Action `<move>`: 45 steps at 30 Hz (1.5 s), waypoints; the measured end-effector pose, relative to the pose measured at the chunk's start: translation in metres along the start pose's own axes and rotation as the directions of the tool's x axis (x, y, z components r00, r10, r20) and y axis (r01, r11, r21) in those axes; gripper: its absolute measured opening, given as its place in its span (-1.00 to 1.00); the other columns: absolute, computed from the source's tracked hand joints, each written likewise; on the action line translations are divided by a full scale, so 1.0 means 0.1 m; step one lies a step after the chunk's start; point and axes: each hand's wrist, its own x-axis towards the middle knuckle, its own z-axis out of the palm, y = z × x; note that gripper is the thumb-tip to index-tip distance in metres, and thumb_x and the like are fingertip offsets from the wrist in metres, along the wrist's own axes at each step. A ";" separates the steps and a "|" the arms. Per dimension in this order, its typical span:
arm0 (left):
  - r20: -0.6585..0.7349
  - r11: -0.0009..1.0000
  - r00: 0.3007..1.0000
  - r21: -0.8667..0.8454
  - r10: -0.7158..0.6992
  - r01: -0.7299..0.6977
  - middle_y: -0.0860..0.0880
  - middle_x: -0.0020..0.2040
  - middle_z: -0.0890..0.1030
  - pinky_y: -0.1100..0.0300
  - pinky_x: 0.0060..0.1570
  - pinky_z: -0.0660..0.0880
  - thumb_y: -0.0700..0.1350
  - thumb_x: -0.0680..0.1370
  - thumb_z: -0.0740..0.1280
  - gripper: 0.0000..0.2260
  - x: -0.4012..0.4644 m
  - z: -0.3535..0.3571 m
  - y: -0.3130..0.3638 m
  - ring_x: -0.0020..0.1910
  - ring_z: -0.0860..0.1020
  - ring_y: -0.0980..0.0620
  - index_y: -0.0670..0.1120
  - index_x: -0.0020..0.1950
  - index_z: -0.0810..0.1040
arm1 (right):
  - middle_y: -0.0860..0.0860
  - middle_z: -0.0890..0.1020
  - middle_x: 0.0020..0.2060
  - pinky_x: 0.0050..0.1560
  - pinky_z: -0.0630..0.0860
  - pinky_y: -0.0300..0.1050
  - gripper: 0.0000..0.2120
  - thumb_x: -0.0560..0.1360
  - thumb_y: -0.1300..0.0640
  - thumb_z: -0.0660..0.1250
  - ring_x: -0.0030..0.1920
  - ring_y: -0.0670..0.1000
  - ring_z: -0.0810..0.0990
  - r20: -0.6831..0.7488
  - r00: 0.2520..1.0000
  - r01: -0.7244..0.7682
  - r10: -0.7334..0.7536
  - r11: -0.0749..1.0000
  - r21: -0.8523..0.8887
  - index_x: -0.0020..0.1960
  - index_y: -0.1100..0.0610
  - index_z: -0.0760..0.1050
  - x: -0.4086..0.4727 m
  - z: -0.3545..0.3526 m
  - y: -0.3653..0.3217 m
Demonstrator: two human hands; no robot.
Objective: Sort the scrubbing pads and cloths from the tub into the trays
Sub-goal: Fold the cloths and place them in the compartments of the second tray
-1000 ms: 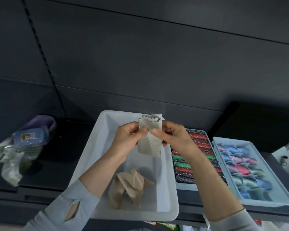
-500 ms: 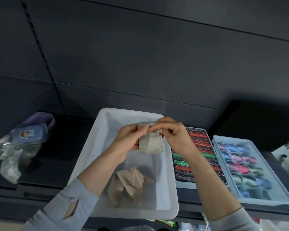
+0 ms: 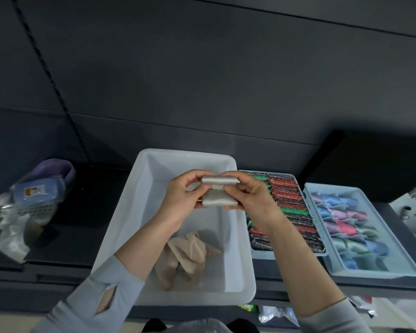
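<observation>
I see my left hand [image 3: 183,198] and right hand [image 3: 247,200] both pinching what looks like a folded grey cloth [image 3: 218,193] above the tub [image 3: 139,212].

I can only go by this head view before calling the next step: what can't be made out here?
- Folded silver cloth: its ends are hidden under the left hand and right hand.
- Tray of scrubbing pads: near-left part hidden by the right forearm.
- Beige cloth in the tub: left edge hidden by the left forearm.
- Blue pack's label: blurred.
</observation>
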 end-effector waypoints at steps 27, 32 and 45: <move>0.326 0.838 0.945 0.508 0.027 -0.199 0.16 0.10 0.62 0.39 0.08 0.51 -0.19 0.50 0.44 -0.71 -0.22 2.93 -1.03 0.03 0.57 0.31 0.05 0.19 0.59 | -0.05 0.66 -0.19 -0.09 0.53 -0.08 -0.77 0.45 0.24 0.48 -0.20 -0.07 0.58 -0.320 0.945 -0.215 0.067 0.866 -0.451 -0.04 -0.07 0.57 -1.47 -3.41 0.65; 0.486 0.478 0.862 0.728 0.145 -0.491 0.06 0.23 0.56 0.26 0.24 0.33 -0.04 0.55 0.37 -0.71 -0.32 3.30 -1.35 0.20 0.47 0.08 -0.04 0.26 0.58 | -0.16 0.60 -0.27 -0.21 0.42 -0.25 -0.82 0.37 0.17 0.51 -0.28 -0.12 0.54 -0.252 0.958 -0.285 0.134 0.511 -0.811 -0.09 -0.01 0.58 -1.70 -3.96 0.78; 0.526 0.344 0.839 0.769 0.141 -0.539 0.05 0.04 0.63 0.16 0.23 0.41 0.05 0.57 0.22 -0.67 -0.31 3.47 -1.53 0.22 0.42 0.06 -0.11 0.09 0.68 | 0.05 0.63 0.02 0.05 0.45 -0.10 -0.64 0.39 -0.10 0.47 0.21 0.07 0.50 -0.135 0.956 -0.164 0.259 0.096 -0.982 0.16 -0.07 0.56 -1.34 -3.88 0.90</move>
